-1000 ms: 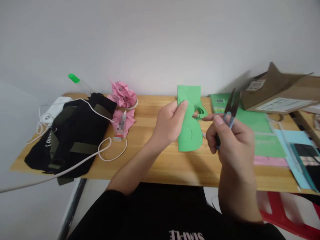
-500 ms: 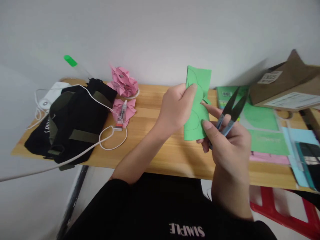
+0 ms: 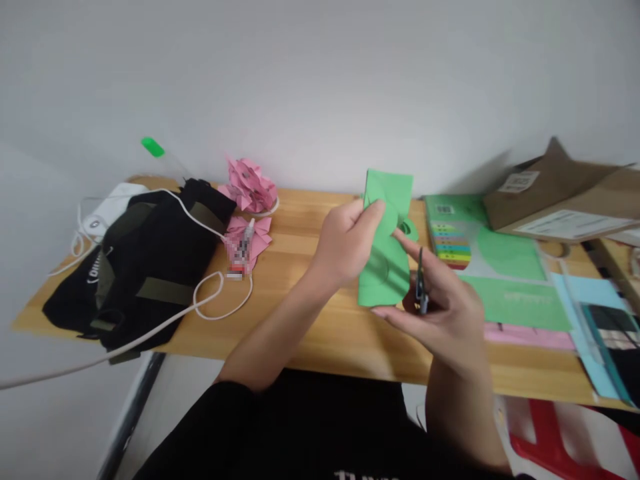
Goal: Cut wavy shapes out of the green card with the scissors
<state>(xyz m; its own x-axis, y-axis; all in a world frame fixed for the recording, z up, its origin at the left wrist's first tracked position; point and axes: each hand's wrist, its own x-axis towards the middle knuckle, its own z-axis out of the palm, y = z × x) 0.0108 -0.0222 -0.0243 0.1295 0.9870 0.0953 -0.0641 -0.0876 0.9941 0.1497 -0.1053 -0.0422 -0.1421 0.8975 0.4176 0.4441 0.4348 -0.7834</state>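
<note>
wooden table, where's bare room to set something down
Bare wood: between the pink paper and left hand; a narrow front strip below the pink sheet. Crowded: left end, with the black bag; right end, with green folder and cardboard box.

Green paper (image 3: 384, 263) with curved cut edge, held upright — scissors (image 3: 421, 287) alongside, blades seemingly edge-on.

plain green paper (image 3: 384, 267), black bag (image 3: 150, 260), crumpled pink paper (image 3: 249, 185), red stool (image 3: 550, 430).

The wooden surface (image 3: 295, 333) bears a black bag (image 3: 145, 260), crumpled pink paper (image 3: 249, 185), a brown cardboard box (image 3: 565, 190) and a green-covered pack (image 3: 515, 253).
</note>
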